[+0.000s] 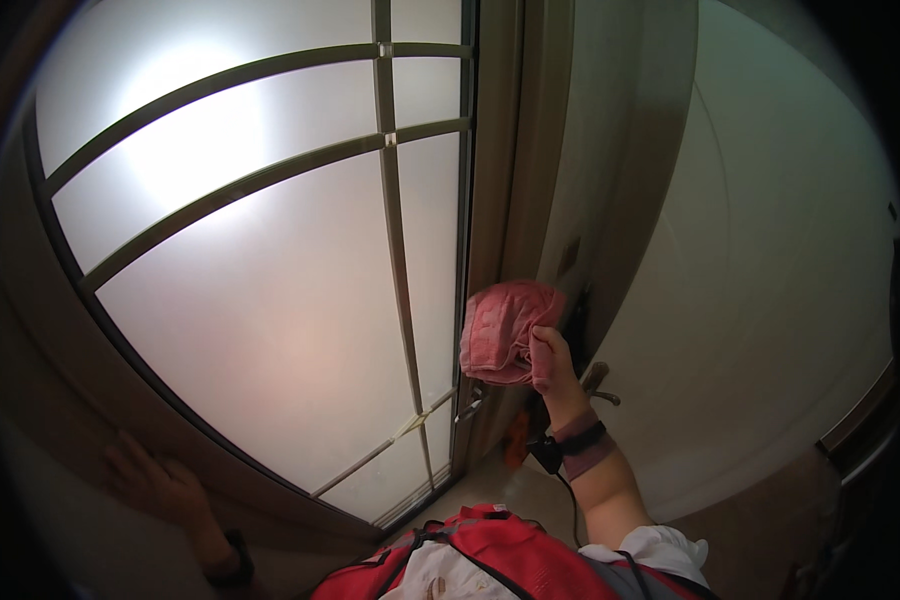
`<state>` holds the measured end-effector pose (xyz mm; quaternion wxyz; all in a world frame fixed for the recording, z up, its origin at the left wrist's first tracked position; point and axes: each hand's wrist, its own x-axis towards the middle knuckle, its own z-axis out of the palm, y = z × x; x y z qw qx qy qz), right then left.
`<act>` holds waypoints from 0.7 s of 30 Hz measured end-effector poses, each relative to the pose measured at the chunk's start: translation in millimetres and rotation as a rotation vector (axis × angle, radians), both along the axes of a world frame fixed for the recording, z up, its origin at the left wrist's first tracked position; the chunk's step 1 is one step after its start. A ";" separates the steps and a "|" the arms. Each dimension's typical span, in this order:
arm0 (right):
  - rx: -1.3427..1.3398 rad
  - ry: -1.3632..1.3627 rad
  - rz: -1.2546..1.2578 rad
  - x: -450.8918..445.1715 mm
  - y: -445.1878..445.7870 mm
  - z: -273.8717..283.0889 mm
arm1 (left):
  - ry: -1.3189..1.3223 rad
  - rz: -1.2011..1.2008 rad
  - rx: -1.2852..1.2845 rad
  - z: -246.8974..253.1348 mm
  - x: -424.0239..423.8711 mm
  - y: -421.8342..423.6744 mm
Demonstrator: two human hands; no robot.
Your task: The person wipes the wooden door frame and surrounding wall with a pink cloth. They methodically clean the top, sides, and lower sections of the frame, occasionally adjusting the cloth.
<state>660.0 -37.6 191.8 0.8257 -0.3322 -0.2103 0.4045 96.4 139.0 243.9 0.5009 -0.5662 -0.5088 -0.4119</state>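
A folded pink cloth (504, 330) is gripped in my right hand (556, 352), thumb on its near side. It is held up in front of the brown door frame (495, 195), at the edge of the frosted glass panel (285, 322); whether it touches the frame I cannot tell. My left hand (157, 484), dim and slightly blurred, holds nothing. Its fingers are spread toward the dark frame (112, 420) left of the glass, and contact there is unclear. Dark bars (390, 187) cross the glass. Just below the cloth is a metal handle (469, 407).
A white door (757, 285) with a bronze-coloured lever handle (598, 381) stands to the right. An orange object (516, 442) is low behind my right forearm. A black cable (572, 502) hangs from the device on my right wrist.
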 end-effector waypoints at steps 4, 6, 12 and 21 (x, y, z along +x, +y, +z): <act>-0.012 -0.001 0.100 -33.1 -11.0 10.7 | 0.001 -0.002 -0.028 3.1 -0.4 -0.7; 0.015 -0.042 0.151 -57.5 -12.5 25.5 | -0.031 -0.019 -0.070 11.4 6.8 -10.6; 0.065 -0.351 0.350 -93.6 8.8 29.0 | -0.096 -0.613 -0.235 22.9 102.4 -67.2; 0.013 -0.473 0.713 -142.0 11.2 28.4 | -0.071 -1.440 -0.862 -4.5 199.2 -48.4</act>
